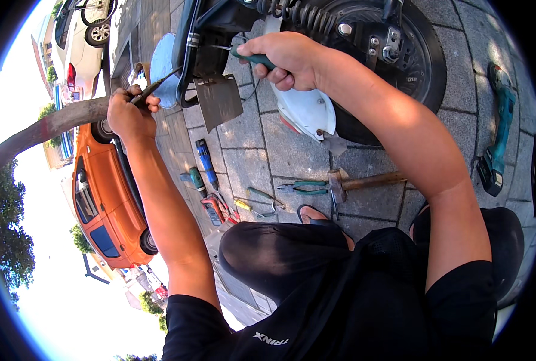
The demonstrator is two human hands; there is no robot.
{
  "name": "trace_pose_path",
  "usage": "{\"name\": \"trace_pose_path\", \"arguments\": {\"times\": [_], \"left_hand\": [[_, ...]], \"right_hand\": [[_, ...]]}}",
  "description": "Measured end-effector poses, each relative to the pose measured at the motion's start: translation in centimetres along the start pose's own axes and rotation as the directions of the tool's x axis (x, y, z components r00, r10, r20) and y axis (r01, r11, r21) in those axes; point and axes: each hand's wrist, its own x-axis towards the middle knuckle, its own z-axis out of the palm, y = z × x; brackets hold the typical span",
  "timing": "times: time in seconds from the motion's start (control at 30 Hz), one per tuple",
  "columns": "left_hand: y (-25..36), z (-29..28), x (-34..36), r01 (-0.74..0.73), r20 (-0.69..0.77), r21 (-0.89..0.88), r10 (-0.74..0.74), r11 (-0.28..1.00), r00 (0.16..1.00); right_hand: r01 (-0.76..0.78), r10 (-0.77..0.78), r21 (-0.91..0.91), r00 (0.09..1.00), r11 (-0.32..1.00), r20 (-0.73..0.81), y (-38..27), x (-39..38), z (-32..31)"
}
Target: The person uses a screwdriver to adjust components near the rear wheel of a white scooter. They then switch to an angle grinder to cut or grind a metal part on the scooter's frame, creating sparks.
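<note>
Right fingers (277, 76) grip a green-handled, thin-shafted screwdriver (259, 59); left fingers (153, 101) clasp a slim, dark, tapered tool (158, 85).

Screwdriver handle (259, 58): dark green. Tyre (434, 63): black. Body panel (307, 111): white, red edge. Cordless grinder (504, 117): teal/black. Pliers (310, 192) grips: green. Hammer (373, 181) handle: brown. Paving (241, 161): grey, dark joint grid. Parked car (108, 195): orange.
</note>
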Motion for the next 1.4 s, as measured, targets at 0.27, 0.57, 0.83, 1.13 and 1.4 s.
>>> {"name": "trace_pose_path", "arguments": {"times": [0.27, 0.57, 0.83, 1.13, 1.4], "left_hand": [[-0.6, -0.8, 0.7, -0.016, -0.002, -0.069, 0.016, 0.997, 1.0], [-0.6, -0.5, 0.4, -0.044, -0.007, -0.035, 0.044, 0.998, 0.999], [-1.0, -0.4, 1.0, -0.022, 0.029, -0.054, 0.023, 0.998, 0.999], [0.4, 0.1, -0.7, -0.024, -0.039, -0.055, 0.022, 0.998, 0.999], [-0.1, 0.9, -1.6, -0.153, -0.17, -0.063, 0.141, 0.986, 0.975]], "right_hand": [[0.01, -0.011, 0.012, 1.0, 1.0, 0.023, 0.0, 0.3, 0.0], [0.083, -0.103, -0.202, 0.991, 0.976, -0.09, 0.2, 0.4, 1.0], [0.218, -0.586, -0.95, 0.809, 0.224, 0.047, 0.4, 1.1, 0.6], [0.193, -0.591, -0.976, 0.801, 0.105, 0.095, 0.3, 0.6, 1.1], [0.105, -0.154, -0.386, 0.983, 0.916, -0.097, -1.1, 0.4, 1.1]]}}
